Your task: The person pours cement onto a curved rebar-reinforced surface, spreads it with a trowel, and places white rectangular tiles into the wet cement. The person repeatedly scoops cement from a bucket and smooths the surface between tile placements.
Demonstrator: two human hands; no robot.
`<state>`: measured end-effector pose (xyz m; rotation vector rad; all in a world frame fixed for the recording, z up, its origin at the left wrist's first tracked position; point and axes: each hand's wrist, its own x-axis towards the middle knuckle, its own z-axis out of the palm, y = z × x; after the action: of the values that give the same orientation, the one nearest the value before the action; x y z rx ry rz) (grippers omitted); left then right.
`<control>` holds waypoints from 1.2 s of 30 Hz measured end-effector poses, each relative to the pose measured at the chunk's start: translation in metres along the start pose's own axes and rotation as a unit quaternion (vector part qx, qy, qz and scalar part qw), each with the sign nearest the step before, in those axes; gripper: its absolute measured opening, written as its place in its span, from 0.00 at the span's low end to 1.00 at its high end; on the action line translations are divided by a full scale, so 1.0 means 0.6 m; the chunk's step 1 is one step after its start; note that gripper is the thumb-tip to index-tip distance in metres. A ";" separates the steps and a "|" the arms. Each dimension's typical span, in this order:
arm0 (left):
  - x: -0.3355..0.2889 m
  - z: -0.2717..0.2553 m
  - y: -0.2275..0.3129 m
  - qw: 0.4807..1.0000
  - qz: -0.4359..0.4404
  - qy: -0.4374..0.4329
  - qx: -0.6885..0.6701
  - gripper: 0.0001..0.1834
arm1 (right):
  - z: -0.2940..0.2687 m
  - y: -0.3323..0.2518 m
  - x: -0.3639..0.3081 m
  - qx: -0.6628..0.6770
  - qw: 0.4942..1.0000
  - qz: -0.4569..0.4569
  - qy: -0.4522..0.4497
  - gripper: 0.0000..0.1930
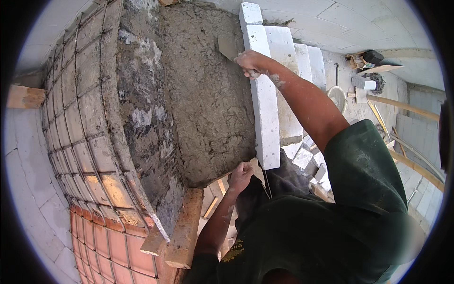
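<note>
Wet grey concrete (208, 94) fills a wide trough between a dark, smeared board wall (146, 113) on the left and a row of white blocks (266, 118) on the right. Near the far end, my right hand (250, 64) is closed around a trowel, its handle hidden in my fist. The flat grey trowel blade (227, 48) lies over the concrete, tilted. At the near edge of the concrete is my left hand (241, 177), fingers curled together. Whatever it may hold is hidden.
A rebar grid (78, 94) covers the outer left side. Timber pieces (187, 227) stick out at the near left. White block steps (286, 61) descend to the right, where broken blocks (309, 161), a bucket (337, 98) and long planks (406, 106) lie.
</note>
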<state>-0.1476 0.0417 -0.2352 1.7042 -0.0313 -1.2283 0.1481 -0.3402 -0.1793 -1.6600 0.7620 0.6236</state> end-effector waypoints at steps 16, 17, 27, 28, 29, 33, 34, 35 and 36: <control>0.115 0.102 -0.138 0.716 -0.180 0.042 -0.673 0.22 | 0.313 0.314 -0.417 -0.225 0.968 -0.099 -0.044 0.17; 0.115 0.098 -0.144 0.708 -0.175 0.036 -0.683 0.21 | 0.330 0.331 -0.432 -0.234 0.964 -0.118 -0.036 0.17; 0.075 0.087 -0.084 0.743 -0.136 0.087 -0.649 0.29 | 0.392 0.367 -0.541 -0.079 0.994 -0.063 0.037 0.25; 0.059 0.095 -0.063 0.743 -0.149 0.082 -0.648 0.31 | 0.418 0.435 -0.533 -0.083 0.986 -0.115 0.084 0.25; 0.058 0.095 -0.072 0.744 -0.146 0.069 -0.649 0.34 | 0.436 0.469 -0.529 -0.091 0.973 -0.173 0.123 0.26; 0.068 0.074 -0.101 0.752 -0.132 0.047 -0.644 0.40 | 0.434 0.423 -0.553 -0.099 0.993 -0.015 0.069 0.26; 0.067 0.073 -0.099 0.756 -0.134 0.042 -0.639 0.41 | 0.432 0.413 -0.562 -0.103 0.992 -0.014 0.070 0.26; 0.064 0.072 -0.097 0.762 -0.138 0.044 -0.631 0.41 | 0.432 0.410 -0.566 -0.107 0.992 -0.013 0.071 0.26; 0.060 0.073 -0.096 0.769 -0.142 0.044 -0.621 0.41 | 0.433 0.415 -0.566 -0.105 0.992 -0.009 0.074 0.25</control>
<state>-0.1899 0.0221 -0.3009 0.5610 0.9345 -0.9584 -0.2632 -0.0680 -0.1382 -1.9201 0.8078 0.5887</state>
